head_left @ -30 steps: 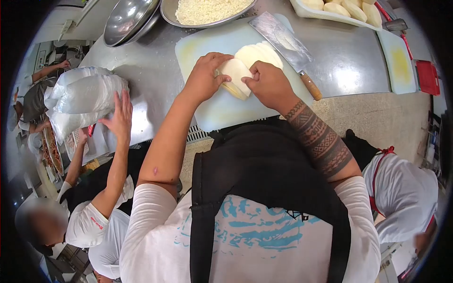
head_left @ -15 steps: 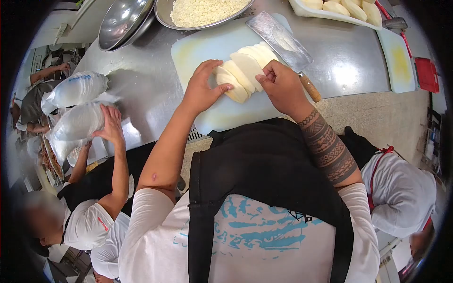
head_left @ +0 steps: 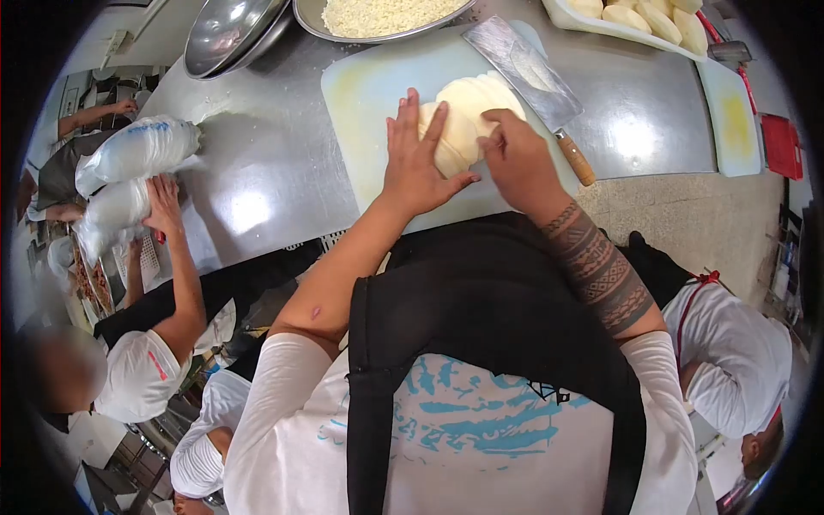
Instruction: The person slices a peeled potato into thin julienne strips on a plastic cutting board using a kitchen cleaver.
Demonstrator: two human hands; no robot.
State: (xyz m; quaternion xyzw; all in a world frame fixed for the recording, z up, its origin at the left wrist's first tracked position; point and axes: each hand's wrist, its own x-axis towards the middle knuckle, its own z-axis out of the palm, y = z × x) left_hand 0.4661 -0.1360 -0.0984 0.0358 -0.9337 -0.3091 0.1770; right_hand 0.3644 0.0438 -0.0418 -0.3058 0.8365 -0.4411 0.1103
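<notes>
Pale peeled potato slices [head_left: 463,107] lie overlapped in a low stack on a light cutting board [head_left: 360,103]. My left hand [head_left: 419,163] rests against their left side, fingers spread and thumb stretched out along the near edge. Curled at their right edge is my right hand [head_left: 519,159], with index finger and thumb pinched on the slices; its fingertips are partly hidden. A wide-bladed knife [head_left: 532,77] with a wooden handle lies at the board's right side, beyond my right hand.
A metal bowl [head_left: 403,34] of diced pale pieces and nested steel bowls [head_left: 219,51] stand at the back. A white tray [head_left: 618,34] holds peeled potatoes. On the left, a co-worker's hand [head_left: 163,206] touches a filled plastic bag [head_left: 116,210]. Another board [head_left: 730,120] lies far right.
My left hand has moved right and opened its fingers flat against the slices. The slices are pushed closer together. The co-worker's hand and bag have shifted left.
</notes>
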